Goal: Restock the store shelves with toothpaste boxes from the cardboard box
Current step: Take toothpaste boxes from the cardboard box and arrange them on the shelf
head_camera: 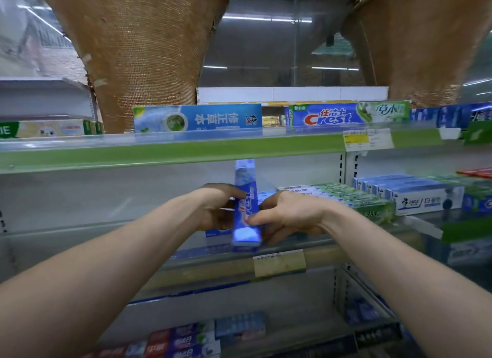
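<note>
Toothpaste shelf [186, 247]: middle tier, clear plastic lip on its front edge, left half bare.
Stocked boxes [343, 197]: flat cardboard rows lying toward shelf's right end.
Toothpaste box [246, 211]: long blue glossy carton, on end at front edge, motion-blurred.
Left hand [218, 207]: gripping the carton's left side.
Right hand [286, 215]: pinching its right side.

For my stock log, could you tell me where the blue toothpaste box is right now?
In the head view, the blue toothpaste box sits centre frame, held between the left hand and right hand over the middle shelf.
</note>
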Demonstrator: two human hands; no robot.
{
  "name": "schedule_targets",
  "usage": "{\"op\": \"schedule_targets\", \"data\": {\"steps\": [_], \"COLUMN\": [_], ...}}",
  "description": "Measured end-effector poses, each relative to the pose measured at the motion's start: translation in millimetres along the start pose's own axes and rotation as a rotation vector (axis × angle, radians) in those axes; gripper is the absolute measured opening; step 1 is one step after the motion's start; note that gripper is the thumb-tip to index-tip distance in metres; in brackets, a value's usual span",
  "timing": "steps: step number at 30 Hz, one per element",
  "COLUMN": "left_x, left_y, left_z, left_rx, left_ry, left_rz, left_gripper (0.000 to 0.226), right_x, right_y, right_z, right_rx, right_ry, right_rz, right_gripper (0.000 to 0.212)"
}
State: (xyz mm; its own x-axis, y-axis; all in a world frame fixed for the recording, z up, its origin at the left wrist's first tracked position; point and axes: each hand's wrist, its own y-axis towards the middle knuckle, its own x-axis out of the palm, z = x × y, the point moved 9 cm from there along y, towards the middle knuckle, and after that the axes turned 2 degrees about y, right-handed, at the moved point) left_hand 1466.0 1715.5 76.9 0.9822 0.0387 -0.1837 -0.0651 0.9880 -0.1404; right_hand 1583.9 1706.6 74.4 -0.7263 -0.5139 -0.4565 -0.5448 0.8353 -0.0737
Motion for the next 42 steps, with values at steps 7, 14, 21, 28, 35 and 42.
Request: {"op": "schedule_targets", "data": {"steps": [7,14,21,28,35,42], "left_x": [-26,-4,-12,-31,-31,-26], "left_y": [-13,-15,-9,-2,1,7], "left_z": [38,42,37,10,-1,-5], "left_rx": [0.186,0.314,0.347,0.282,0.256,0.279], "left_ry": [0.697,0.921,1.449,1.455,1.369,1.347], "left_rz": [0.121,-0.004,0.151,0.192,0.204,0.272], "left_gripper": [0.037,0.043,0.040,0.033,0.039,0.035], "right_x": [-83,-60,-62,-63,-61,-52], "right_y": [-14,-7,3,20,24,30], "right_z": [-28,-29,-5,27,24,21], "right_rx": [-0.257,-0.158,-0.063,0.057,0.053,0.003], "right_ry": [-0.410,-0.700,-0.831,-0.956,-1.100,-1.257], "right_rz": [0.588,0.332,0.276,0.264,0.312,0.385], "right_gripper": [0.028,0.055,0.046,0.042,0.036,0.032]}}
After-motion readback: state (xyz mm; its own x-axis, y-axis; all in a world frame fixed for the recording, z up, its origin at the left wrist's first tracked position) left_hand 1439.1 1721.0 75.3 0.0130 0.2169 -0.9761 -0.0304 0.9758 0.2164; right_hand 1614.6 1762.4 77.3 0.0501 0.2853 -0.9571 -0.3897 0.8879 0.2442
